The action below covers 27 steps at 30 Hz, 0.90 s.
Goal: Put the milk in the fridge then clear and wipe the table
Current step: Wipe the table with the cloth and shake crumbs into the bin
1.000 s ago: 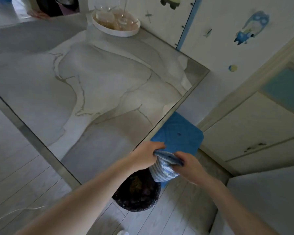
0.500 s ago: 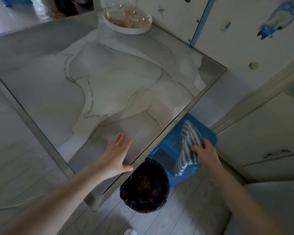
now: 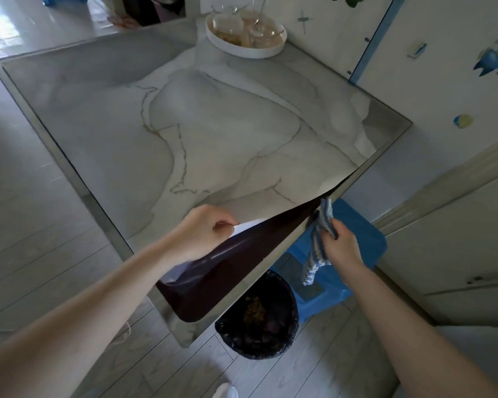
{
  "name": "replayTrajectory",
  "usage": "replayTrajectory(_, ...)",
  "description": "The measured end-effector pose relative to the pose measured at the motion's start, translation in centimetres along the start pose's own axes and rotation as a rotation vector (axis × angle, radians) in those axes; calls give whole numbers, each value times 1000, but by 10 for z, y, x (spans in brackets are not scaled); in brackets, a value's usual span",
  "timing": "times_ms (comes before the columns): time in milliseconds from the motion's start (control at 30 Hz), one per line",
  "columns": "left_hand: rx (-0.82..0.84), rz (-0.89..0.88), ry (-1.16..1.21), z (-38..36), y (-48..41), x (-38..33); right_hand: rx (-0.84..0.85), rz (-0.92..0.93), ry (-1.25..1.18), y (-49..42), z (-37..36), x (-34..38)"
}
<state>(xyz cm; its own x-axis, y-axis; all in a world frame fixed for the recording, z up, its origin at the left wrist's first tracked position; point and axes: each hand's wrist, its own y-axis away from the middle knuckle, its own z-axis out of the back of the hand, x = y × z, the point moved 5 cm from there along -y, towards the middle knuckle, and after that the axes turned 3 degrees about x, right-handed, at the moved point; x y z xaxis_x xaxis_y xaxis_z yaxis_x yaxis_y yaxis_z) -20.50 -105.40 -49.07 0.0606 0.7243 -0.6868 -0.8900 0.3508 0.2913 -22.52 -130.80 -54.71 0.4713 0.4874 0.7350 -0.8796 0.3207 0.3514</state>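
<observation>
The table wears a marble-patterned cover (image 3: pixel 213 133) with grey and gold veins. My left hand (image 3: pixel 204 231) pinches the cover's near corner and holds it lifted, so the dark brown tabletop (image 3: pixel 236 262) shows underneath. My right hand (image 3: pixel 339 245) sits just past the table's near right edge, closed on a blue-and-white striped cloth (image 3: pixel 318 245) that hangs down from it. No milk is in view.
A white round tray (image 3: pixel 268 51) with glass cups stands at the table's far corner by the wall. A black-bagged bin (image 3: pixel 259 317) with scraps sits on the floor under the table's edge, beside a blue plastic stool (image 3: pixel 360 234). Cabinets line the right.
My left hand went from resting flat on the cover to gripping its corner and peeling it up, baring the dark top. My right hand stayed beside the edge with the cloth.
</observation>
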Motion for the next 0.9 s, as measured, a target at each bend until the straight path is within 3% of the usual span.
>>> replayTrajectory(133, -4, 0, 65, 6, 1, 0, 130, 86, 263, -1, -32, 17)
replayTrajectory(300, 6, -5, 77, 10, -1, -4, 247, 156, 398, 11, -62, 39)
replayTrajectory(733, 57, -116, 14, 16, 0, -12, 533, 377, 516, 58, -126, 64)
replayTrajectory(900, 36, -127, 79, 16, 0, -9, 644, 439, 439, 84, -158, 77)
